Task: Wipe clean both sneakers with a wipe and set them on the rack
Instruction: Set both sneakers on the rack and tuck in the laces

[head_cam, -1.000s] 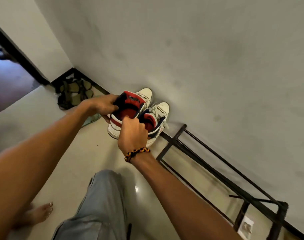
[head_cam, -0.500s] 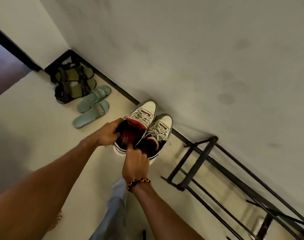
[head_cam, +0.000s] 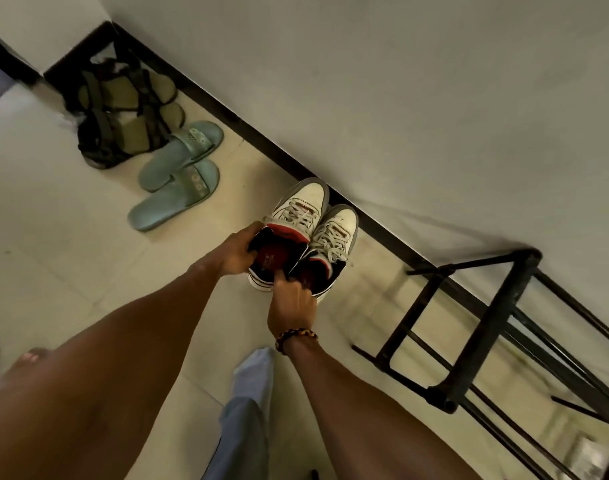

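Note:
Two white sneakers with red and dark collars sit side by side, toes toward the wall's black skirting. My left hand [head_cam: 239, 251] grips the collar of the left sneaker [head_cam: 297, 211]. My right hand [head_cam: 291, 303], with a beaded bracelet at the wrist, pinches the heel collar of the right sneaker [head_cam: 337, 233]. Whether the soles touch the floor I cannot tell. The black metal shoe rack [head_cam: 486, 327] stands to the right along the wall, its bars bare. No wipe is in view.
A pair of pale green slides [head_cam: 178, 178] and a pair of olive strap sandals [head_cam: 123, 112] lie on the tiled floor at the left by the wall corner. My trouser leg [head_cam: 247, 403] and a bare foot [head_cam: 29, 358] are below.
The sneakers in both hands have come down toward the floor, away from the raised position a second ago. The camera tilted down, showing more floor and the rack's near end.

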